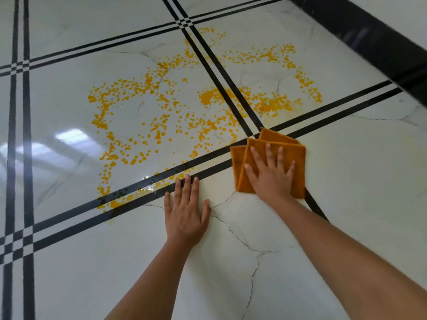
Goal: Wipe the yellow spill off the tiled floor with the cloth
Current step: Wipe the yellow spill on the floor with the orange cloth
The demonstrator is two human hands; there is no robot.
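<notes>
Kneeling low, I see both my bare forearms reach forward over the glossy white marble-look tiled floor (346, 169), which is veined with thin grey cracks. My left hand (186, 213) lies flat on the tile, palm down, fingers (187, 188) straight and close together, thumb out to the side; it holds nothing, and the fingertips touch the near edge of a pair of black inlay stripes (69, 218) running across the floor. My right hand (270, 174) is a little farther out, pressed palm down on a folded orange-brown cloth (298, 155), fingers spread wide across its top layer. The cloth lies flat on the tile with several folded corners fanning out at its far side, right where two pairs of black stripes cross.

Beyond both hands lies the yellow spill (161, 116): a broad scatter of small droplets and thicker blotches over two tiles, split by the diagonal stripes. Its near edge wets the stripes just beyond my left fingertips, and the cloth's far left corner sits at its margin. Farthest off, at the upper right, runs a dark black border band (369, 35). No writing or labels show anywhere.
</notes>
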